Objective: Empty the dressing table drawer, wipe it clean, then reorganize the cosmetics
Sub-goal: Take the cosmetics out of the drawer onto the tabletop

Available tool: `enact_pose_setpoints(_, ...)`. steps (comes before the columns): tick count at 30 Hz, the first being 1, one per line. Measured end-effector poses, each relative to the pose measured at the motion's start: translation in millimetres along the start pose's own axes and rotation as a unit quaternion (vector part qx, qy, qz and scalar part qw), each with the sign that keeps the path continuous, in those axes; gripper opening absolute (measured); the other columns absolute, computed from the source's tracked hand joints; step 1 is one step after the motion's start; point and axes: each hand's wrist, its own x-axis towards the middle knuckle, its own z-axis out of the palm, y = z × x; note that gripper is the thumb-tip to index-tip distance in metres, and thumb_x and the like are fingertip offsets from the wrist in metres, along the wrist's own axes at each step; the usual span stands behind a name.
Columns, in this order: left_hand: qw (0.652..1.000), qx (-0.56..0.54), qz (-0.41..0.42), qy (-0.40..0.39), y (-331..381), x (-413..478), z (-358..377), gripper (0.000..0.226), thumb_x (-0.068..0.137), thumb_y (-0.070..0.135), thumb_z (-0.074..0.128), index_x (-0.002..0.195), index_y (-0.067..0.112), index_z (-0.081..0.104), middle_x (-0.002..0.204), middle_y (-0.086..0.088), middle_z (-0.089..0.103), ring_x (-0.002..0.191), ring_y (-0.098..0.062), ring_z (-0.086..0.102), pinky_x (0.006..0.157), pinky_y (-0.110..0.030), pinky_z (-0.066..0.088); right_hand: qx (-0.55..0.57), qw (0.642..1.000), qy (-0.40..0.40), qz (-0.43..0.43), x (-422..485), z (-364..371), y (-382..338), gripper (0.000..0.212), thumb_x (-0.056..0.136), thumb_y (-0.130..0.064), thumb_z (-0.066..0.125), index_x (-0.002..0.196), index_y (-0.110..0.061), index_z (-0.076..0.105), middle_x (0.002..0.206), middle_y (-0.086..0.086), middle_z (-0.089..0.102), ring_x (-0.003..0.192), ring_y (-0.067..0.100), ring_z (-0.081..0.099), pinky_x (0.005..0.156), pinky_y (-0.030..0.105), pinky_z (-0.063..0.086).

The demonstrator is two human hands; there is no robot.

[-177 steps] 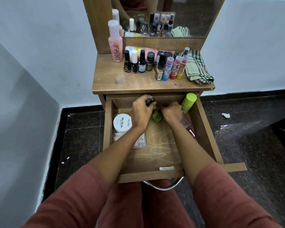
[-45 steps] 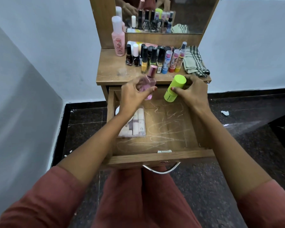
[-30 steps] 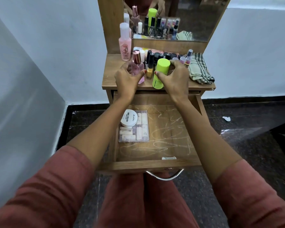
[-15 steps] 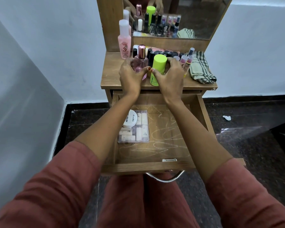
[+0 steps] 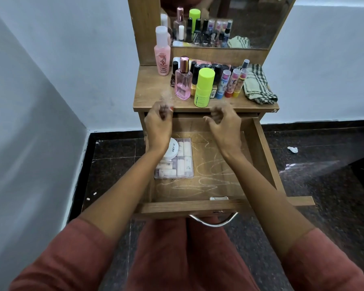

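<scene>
the emptying step looks nearly done but not finished. most of the cosmetics stand on the surface [image 5: 150, 98] under the mirror [image 5: 261, 22]: a pink perfume bottle [image 5: 183, 84] and a lime green tube [image 5: 202, 89] at the front, a row of nail polish bottles [image 5: 207, 68] behind them, lip balm sticks [image 5: 232, 82] to their right, and a tall pink bottle [image 5: 162, 57] at the back left. the drawer [image 5: 177, 207] is pulled out. what remains in it is a clear case [image 5: 184, 164] of small tubes beside its left wall, with a white round tub [image 5: 173, 148] lying on the case's far end, partly hidden by the left wrist. the rest of the drawer floor is bare wood marked with pale scribbles [image 5: 208, 171], so the wiping does not appear to have begun. the checked cloth [image 5: 257, 85] lies bunched at the right end of the surface, touched by neither hand. the left grip [image 5: 159, 122] and right grip [image 5: 225, 127] hover over the far end of the drawer, just below the front edge of the surface, both released, fingers loosely curled and empty; the left one is motion-blurred. by my reading, what is left is lifting out the tub and case, wiping with the cloth, then putting everything back in order.
</scene>
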Motion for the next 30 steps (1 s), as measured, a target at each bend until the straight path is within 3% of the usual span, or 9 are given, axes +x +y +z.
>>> enact_pose_setpoints(3, 0.996, 0.06, -0.006, -0.06, -15, -23, -10, 0.017, 0.089, 0.002, 0.05, 0.096, 0.007, 0.065, 0.095, -0.006, 0.068, 0.088, -0.017, 0.061, 0.075, -0.015, 0.044, -0.026, 0.995, -0.081, 0.046, -26, 4, 9, 0.021, 0.08, -0.004, 0.067, 0.101, 0.002, 0.063, 0.1, 0.016, 0.066, 0.08, 0.01, 0.053, 0.062, 0.0, 0.042)
enact_pose_setpoints(6, 0.975, 0.16, -0.025, -0.154, -26, -26, -8, 0.026, 0.09, -0.001, 0.047, 0.112, 0.0, 0.061, 0.117, -0.015, 0.063, 0.109, -0.025, 0.058, 0.09, -0.02, 0.041, -0.078, 0.977, -0.181, 0.086, -41, 15, 16, 0.024, 0.08, -0.007, 0.068, 0.102, 0.002, 0.064, 0.101, 0.016, 0.067, 0.08, 0.012, 0.053, 0.068, 0.015, 0.044)
enact_pose_setpoints(9, 0.927, 0.299, 0.03, -0.225, -39, -26, -5, 0.029, 0.092, 0.003, 0.047, 0.119, 0.002, 0.057, 0.126, -0.018, 0.055, 0.117, -0.031, 0.052, 0.1, -0.034, 0.041, -0.156, 0.942, -0.287, 0.084, -57, 25, 22, 0.044, 0.075, -0.018, 0.074, 0.113, -0.005, 0.057, 0.117, 0.012, 0.059, 0.1, 0.021, 0.056, 0.086, 0.029, 0.046)
enact_pose_setpoints(11, 0.893, 0.377, 0.045, -0.241, -43, -29, -4, 0.029, 0.093, 0.007, 0.048, 0.121, 0.002, 0.055, 0.127, -0.019, 0.053, 0.118, -0.032, 0.049, 0.101, -0.036, 0.04, -0.212, 0.913, -0.345, 0.056, -66, 29, 25, 0.058, 0.072, -0.022, 0.077, 0.121, -0.008, 0.05, 0.128, 0.013, 0.047, 0.116, 0.029, 0.049, 0.096, 0.039, 0.043)
enact_pose_setpoints(13, 0.877, 0.415, 0.038, -0.238, -42, -32, -2, 0.029, 0.094, 0.009, 0.046, 0.121, 0.0, 0.052, 0.127, -0.021, 0.053, 0.119, -0.033, 0.047, 0.1, -0.036, 0.039, -0.261, 0.888, -0.377, 0.033, -70, 29, 24, 0.067, 0.072, -0.023, 0.076, 0.127, -0.008, 0.041, 0.132, 0.013, 0.038, 0.121, 0.032, 0.044, 0.097, 0.044, 0.041)
enact_pose_setpoints(18, 0.882, 0.407, 0.034, -0.234, -42, -32, 0, 0.031, 0.097, 0.011, 0.04, 0.123, -0.002, 0.051, 0.13, -0.022, 0.049, 0.121, -0.034, 0.044, 0.104, -0.038, 0.035, -0.301, 0.874, -0.381, -0.007, -70, 28, 22, 0.067, 0.077, -0.018, 0.072, 0.129, -0.003, 0.033, 0.132, 0.017, 0.036, 0.117, 0.035, 0.048, 0.091, 0.043, 0.045)
enact_pose_setpoints(24, 0.9, 0.345, -0.001, -0.265, -40, -30, -3, 0.031, 0.094, -0.001, 0.036, 0.118, -0.006, 0.055, 0.125, -0.027, 0.052, 0.115, -0.038, 0.051, 0.101, -0.037, 0.038, -0.274, 0.885, -0.376, 0.022, -69, 19, 29, 0.065, 0.074, -0.006, 0.072, 0.127, -0.001, 0.035, 0.129, 0.02, 0.039, 0.11, 0.036, 0.053, 0.09, 0.043, 0.046)
enact_pose_setpoints(30, 0.899, 0.292, -0.02, -0.325, -35, -39, 2, 0.036, 0.093, -0.002, 0.038, 0.127, -0.001, 0.051, 0.132, -0.023, 0.051, 0.125, -0.033, 0.045, 0.11, -0.035, 0.032, -0.248, 0.897, -0.362, 0.061, -65, -1, 42, 0.051, 0.077, 0.0, 0.065, 0.122, 0.0, 0.04, 0.125, 0.021, 0.043, 0.11, 0.036, 0.052, 0.092, 0.041, 0.045)
